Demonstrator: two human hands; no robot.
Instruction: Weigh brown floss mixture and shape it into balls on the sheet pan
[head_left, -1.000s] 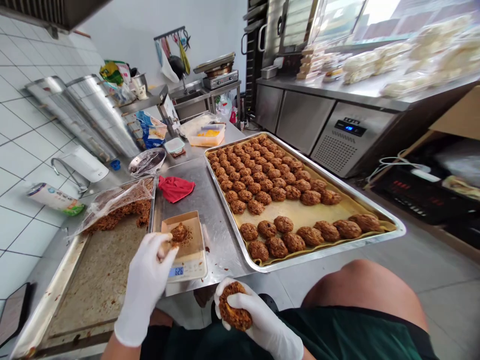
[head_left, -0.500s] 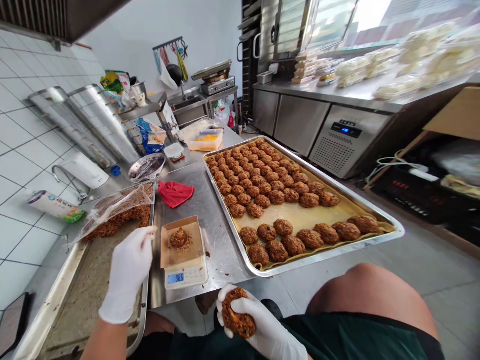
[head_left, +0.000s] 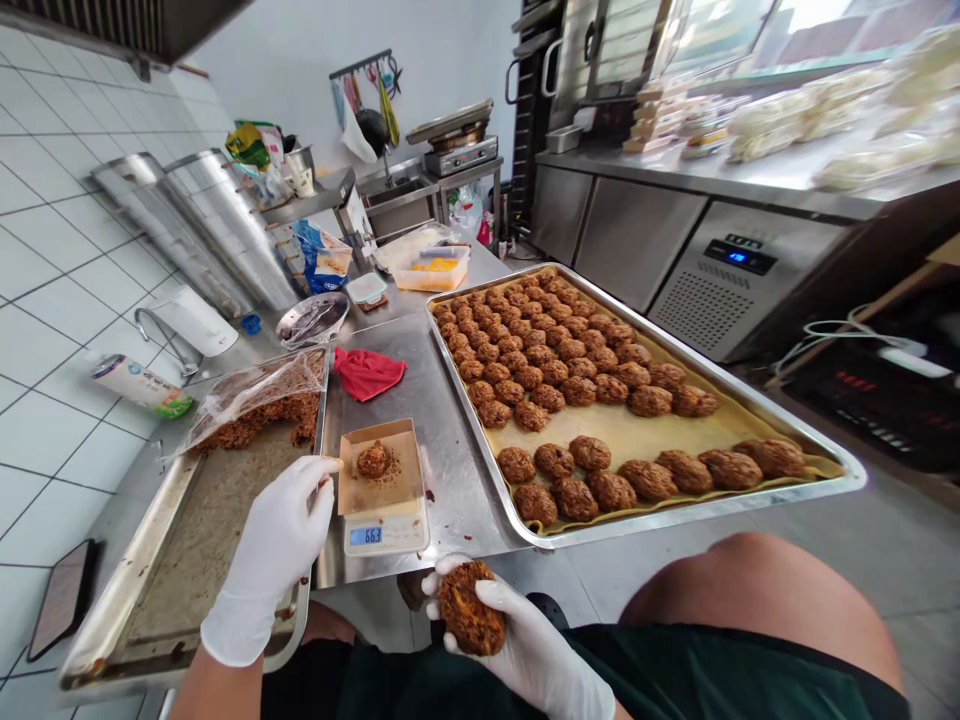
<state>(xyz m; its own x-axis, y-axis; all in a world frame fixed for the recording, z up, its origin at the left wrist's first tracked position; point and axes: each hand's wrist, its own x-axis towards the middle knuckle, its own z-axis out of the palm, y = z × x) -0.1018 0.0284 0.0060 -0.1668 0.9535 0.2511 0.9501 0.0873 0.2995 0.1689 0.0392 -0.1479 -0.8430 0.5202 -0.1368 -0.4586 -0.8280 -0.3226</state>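
Note:
Resting in my gloved right hand [head_left: 517, 640] is a flattened ball of brown shredded filling [head_left: 471, 610], with the thumb pressed on its side. My gloved left hand [head_left: 289, 525] hovers at the left edge of a shallow brown paper box [head_left: 401, 490], fingers curled in; whether anything is pinched in them is hidden. That box sits on a white kitchen scale [head_left: 409, 533] reading about 66.3. Inside lie a small clump of filling [head_left: 373, 459] and crumbs. Under plastic wrap, a heap of loose filling [head_left: 247, 425] fills the far end of the metal tray [head_left: 202, 530] at left.
A large lined baking tray [head_left: 525, 535] to the right carries rows of shaped brown balls [head_left: 555, 370]. Behind the scale lies a red cloth [head_left: 369, 373]. Farther back are a plastic tub with yellow pieces [head_left: 431, 275] and a bowl [head_left: 313, 318]. A phone [head_left: 64, 600] is at left.
The scale reading has dropped from about 98.5 to 66.3. The ball in my right hand has turned slightly. The whole view has swung a little to the left.

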